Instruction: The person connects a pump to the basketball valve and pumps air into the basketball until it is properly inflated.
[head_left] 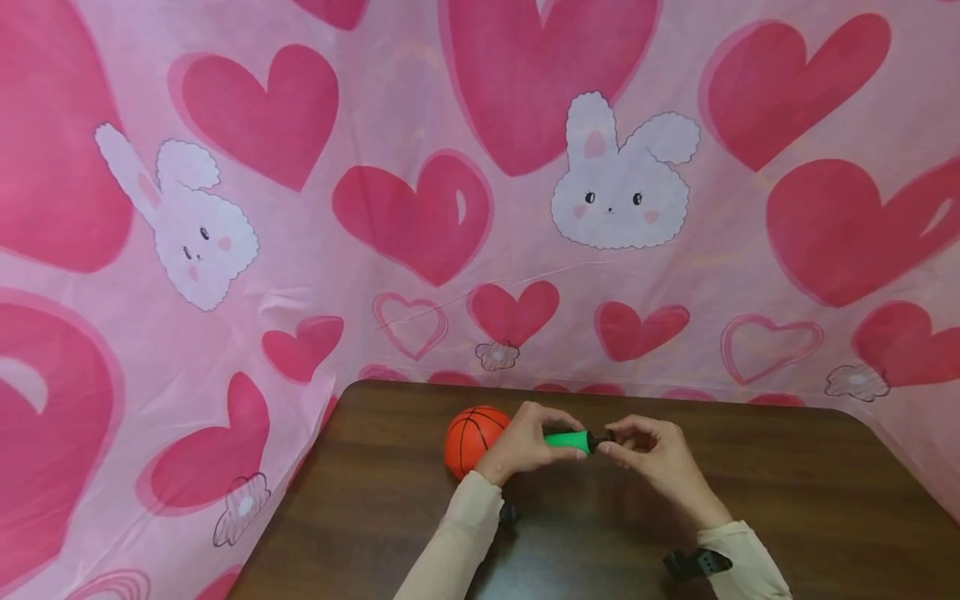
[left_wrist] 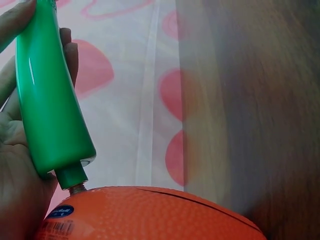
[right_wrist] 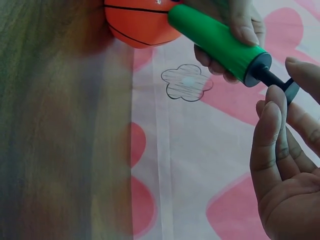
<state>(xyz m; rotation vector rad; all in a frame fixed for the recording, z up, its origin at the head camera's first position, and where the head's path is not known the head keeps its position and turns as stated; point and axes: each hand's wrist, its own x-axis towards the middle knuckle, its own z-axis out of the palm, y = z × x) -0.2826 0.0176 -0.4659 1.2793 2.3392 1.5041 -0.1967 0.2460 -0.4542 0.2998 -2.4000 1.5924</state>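
Observation:
My left hand (head_left: 527,440) grips the green barrel of a small hand pump (left_wrist: 52,95). In the left wrist view the pump's narrow end meets an orange toy basketball (left_wrist: 150,212) with black lines, at a spot beside its blue label. My right hand (head_left: 656,454) pinches the black handle (right_wrist: 291,91) at the pump's other end between thumb and fingers. A short length of black rod shows between handle and barrel in the right wrist view. In the head view the ball sits just left of my left hand, which partly covers it.
A dark brown wooden table (head_left: 600,533) lies under both hands. Behind and to the left hangs a pink cloth (head_left: 517,250) printed with hearts and rabbit faces. Dark straps circle the wrists, and a black wristband (head_left: 697,564) shows on the right one.

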